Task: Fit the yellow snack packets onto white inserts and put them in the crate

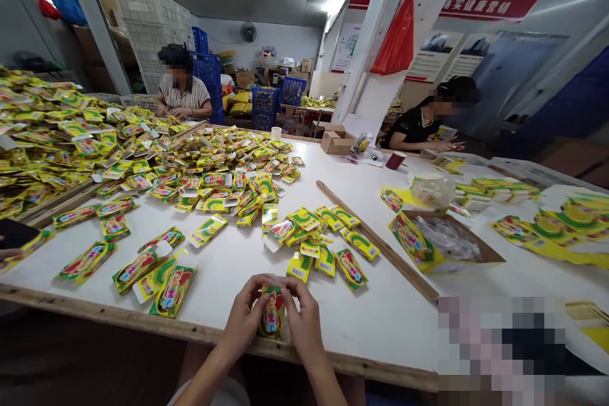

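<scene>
Both my hands hold one yellow-green packet (271,316) upright over the near table edge. My left hand (245,318) pinches its left side, my right hand (301,317) pinches its right side, fingers curled at the packet's top. Just beyond lies a loose cluster of the same packets (323,242). More packets (157,276) lie to the left on the white table (228,266).
A huge heap of packets (95,146) covers the far left. A wooden strip (375,241) runs diagonally at right, beside an open cardboard box (447,241) with plastic inside. Two people sit at the far side. Blue crates (264,104) stand behind.
</scene>
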`<state>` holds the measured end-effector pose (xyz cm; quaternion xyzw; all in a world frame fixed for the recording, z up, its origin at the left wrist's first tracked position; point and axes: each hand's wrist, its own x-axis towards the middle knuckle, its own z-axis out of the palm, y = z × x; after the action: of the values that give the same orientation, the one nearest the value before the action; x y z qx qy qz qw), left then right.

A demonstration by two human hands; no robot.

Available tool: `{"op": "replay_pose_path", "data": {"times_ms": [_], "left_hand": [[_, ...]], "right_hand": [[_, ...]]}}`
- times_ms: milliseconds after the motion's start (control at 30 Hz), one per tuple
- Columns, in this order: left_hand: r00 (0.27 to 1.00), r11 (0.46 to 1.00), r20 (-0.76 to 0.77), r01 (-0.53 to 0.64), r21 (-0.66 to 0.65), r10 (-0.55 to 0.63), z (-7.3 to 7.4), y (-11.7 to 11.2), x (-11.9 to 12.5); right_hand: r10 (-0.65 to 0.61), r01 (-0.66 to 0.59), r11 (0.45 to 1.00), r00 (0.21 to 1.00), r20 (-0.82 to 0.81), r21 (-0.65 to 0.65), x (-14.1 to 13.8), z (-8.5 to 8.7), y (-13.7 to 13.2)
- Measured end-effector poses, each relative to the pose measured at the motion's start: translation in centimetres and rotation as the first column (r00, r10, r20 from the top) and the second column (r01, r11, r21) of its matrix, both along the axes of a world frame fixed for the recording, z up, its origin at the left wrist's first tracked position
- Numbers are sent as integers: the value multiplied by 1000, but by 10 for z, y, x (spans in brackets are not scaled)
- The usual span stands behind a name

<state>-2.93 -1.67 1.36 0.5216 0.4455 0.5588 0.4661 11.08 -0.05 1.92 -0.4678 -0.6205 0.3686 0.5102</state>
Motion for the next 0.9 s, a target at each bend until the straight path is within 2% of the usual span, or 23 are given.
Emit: {"op": "replay_pose_path", "data": {"times_ms": [100, 233, 333, 433, 600, 767, 900], "left_hand": [[999, 999, 26, -40, 26, 40, 0, -3, 1], [999, 999, -48, 12, 35, -10, 4, -5, 1], [997, 999, -70, 14, 31, -12, 6, -4, 0], [998, 999, -53, -39, -9, 39, 6, -3, 0], [994, 995, -61, -89, -52, 86, 7, 4, 1], [995, 994, -54, -83, -69, 80, 5, 5, -1], [991, 999, -132, -35, -6, 34, 2, 0, -7]], "right_hand": [[4, -5, 1000, 1000, 8, 29, 1, -1, -1], [89, -98, 989, 992, 92, 108, 5, 4, -6], [56, -67, 990, 995, 86, 125, 3, 6, -8], [8, -16, 993, 998, 69, 117, -2, 7, -8], [-8, 0, 997, 995, 102, 74, -4, 11, -1], [-9, 5, 999, 995, 96, 38, -1, 9, 0], [52, -53, 998, 998, 38, 30, -2, -1, -7]]}}
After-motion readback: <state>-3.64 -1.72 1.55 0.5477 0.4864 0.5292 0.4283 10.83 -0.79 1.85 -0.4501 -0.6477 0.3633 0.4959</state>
